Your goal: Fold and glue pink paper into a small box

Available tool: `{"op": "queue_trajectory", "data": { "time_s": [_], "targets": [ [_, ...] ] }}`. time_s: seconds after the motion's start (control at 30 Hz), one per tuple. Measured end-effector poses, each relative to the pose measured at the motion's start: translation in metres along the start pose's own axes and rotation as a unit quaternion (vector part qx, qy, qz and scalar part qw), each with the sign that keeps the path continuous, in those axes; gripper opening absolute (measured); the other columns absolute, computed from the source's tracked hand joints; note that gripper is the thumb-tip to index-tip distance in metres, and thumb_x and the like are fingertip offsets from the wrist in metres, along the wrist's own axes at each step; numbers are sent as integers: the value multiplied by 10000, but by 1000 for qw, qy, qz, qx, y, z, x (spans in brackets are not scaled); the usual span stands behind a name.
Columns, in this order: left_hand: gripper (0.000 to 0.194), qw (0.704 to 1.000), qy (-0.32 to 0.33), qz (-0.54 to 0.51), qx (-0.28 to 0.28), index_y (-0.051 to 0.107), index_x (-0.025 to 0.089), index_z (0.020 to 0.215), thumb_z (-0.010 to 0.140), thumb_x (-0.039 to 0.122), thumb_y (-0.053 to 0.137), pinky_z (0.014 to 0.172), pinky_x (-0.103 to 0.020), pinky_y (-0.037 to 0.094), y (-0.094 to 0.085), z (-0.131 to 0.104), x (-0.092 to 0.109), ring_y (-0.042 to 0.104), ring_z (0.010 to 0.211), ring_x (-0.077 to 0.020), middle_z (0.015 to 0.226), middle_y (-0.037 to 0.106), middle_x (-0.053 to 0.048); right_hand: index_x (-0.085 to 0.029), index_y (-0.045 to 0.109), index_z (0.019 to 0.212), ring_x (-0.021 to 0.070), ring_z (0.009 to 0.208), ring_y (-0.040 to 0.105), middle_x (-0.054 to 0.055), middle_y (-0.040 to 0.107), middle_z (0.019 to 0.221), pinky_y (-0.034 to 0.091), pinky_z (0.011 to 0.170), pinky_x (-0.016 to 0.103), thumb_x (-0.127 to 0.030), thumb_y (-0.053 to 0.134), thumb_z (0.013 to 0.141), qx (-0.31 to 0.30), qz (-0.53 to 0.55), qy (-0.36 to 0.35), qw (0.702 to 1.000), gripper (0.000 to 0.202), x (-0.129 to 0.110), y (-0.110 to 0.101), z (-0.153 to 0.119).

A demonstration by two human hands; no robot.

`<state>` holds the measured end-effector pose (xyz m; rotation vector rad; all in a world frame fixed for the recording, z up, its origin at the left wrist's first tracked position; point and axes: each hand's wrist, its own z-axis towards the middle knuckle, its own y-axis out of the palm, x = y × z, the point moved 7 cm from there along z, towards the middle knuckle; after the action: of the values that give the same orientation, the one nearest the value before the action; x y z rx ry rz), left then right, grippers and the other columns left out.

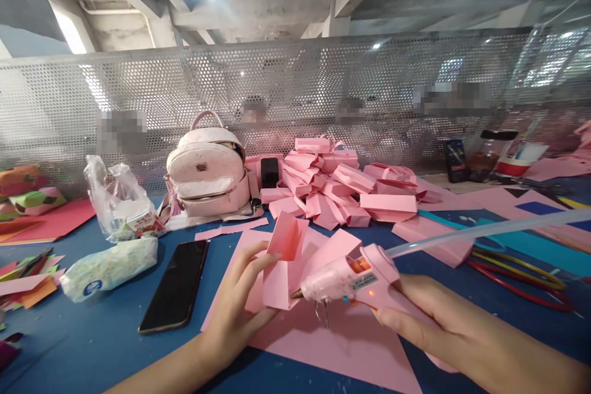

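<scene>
My left hand [240, 292] grips a folded pink paper box [277, 283], fingers over its left side and thumb beneath. In my right hand [429, 314] is a pink hot glue gun [339, 277], its metal nozzle at the right edge of the paper box. A long clear glue stick [484, 231] runs out of the gun's back to the right. Under both hands lies a large pink paper sheet [351, 345]. Behind the gun rises a heap of folded pink paper pieces [323, 184].
A black phone [174, 286] lies left of my left hand, near a tissue pack [111, 268] and a plastic bag [115, 197]. A pale pink backpack [207, 175] stands behind. Coiled red and yellow cords [521, 277] lie right. A perforated metal screen [295, 74] borders the blue table [92, 345].
</scene>
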<state>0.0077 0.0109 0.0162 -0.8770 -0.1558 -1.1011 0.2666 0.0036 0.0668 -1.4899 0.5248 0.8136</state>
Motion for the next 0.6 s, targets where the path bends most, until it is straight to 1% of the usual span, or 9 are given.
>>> {"op": "queue_trajectory", "data": {
  "time_s": [0.07,0.13,0.23,0.3,0.37,0.43,0.5,0.6],
  "targets": [
    [522,1000,-1,-2,1,416,321,1412,939,257,627,1068,-466,442,0,0,0,441,1365,-318,1456,427,-129,-292,782,1011,262,875,731,23,786,988,614,556,223,-672,613,808,-25,6,-4,1000,463,-4,2,1],
    [526,1000,0,-3,0,416,321,1411,935,240,624,1069,-472,442,0,0,0,435,1372,-322,1455,430,-129,-280,781,994,244,825,730,27,784,965,613,569,221,-662,610,821,-39,1,-12,999,453,-8,3,3],
    [522,1000,0,1,1,427,314,1403,927,221,620,1068,-478,444,0,-1,-1,439,1371,-328,1447,444,-131,-272,784,968,244,842,719,28,776,952,610,596,220,-661,624,810,-5,6,-21,1000,449,-12,-3,4],
    [521,1000,-1,6,4,439,305,1397,918,218,625,1058,-480,453,0,-1,-1,454,1359,-334,1440,456,-136,-272,787,926,231,783,705,28,769,913,598,572,221,-664,622,805,17,8,-27,999,443,-13,-5,5],
    [520,1000,-1,8,7,451,299,1391,910,218,632,1048,-479,463,0,-1,-1,470,1346,-338,1431,468,-139,-268,777,829,204,670,667,25,741,789,566,508,217,-680,604,809,28,-4,-26,999,448,-13,-6,6],
    [523,1000,-2,8,8,454,299,1388,904,212,634,1047,-474,466,-1,0,-1,474,1344,-334,1425,477,-135,-261,752,756,182,579,613,10,668,646,540,479,222,-696,593,806,39,-21,-19,999,466,-13,-7,6],
    [525,1000,0,7,6,453,300,1387,903,204,632,1050,-468,464,0,1,0,471,1349,-327,1424,479,-130,-256,738,753,181,572,597,-1,624,601,552,523,240,-701,595,798,51,-26,-16,998,470,-14,-9,7],
    [525,1000,-1,8,2,448,300,1386,904,196,628,1057,-471,456,0,1,0,469,1350,-324,1427,471,-132,-251,725,762,190,621,618,2,643,651,567,594,261,-711,580,797,49,-15,-10,999,483,-17,-9,8]
  ]
}}
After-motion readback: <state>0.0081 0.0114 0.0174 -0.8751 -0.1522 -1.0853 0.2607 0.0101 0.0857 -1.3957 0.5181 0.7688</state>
